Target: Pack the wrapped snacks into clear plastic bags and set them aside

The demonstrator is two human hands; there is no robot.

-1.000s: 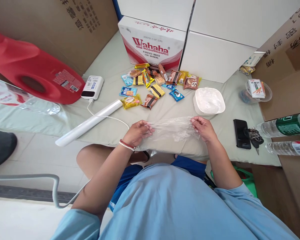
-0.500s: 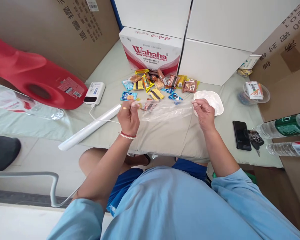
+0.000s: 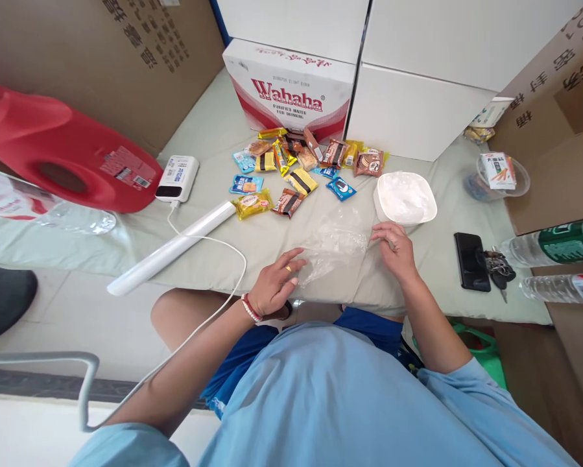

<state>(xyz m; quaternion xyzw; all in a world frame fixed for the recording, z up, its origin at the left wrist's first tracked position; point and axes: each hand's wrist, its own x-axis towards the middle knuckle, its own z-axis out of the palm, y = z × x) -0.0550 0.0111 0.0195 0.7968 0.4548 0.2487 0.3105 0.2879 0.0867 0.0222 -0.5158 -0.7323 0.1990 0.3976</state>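
Note:
A thin transparent plastic bag lies crumpled on the cloth-covered table in front of me. At its left edge is my left hand, palm down, fingers apart and the fingertips at the film. My right hand rests by the bag's right edge with its fingers loosely spread, just below a white plastic tub lined with film. Beyond the bag, several small wrapped snacks are heaped, among them a yellow packet, a brown packet and a blue packet.
To the left lie a white roll, a power bank with a cable and a large red jug. A Wahaba-style carton stands behind. On the right are a phone, keys and plastic bottles.
Both hands have come down and nearer to me, and their pinch on the bag has loosened. The bag, stretched in the air before, now lies on the table.

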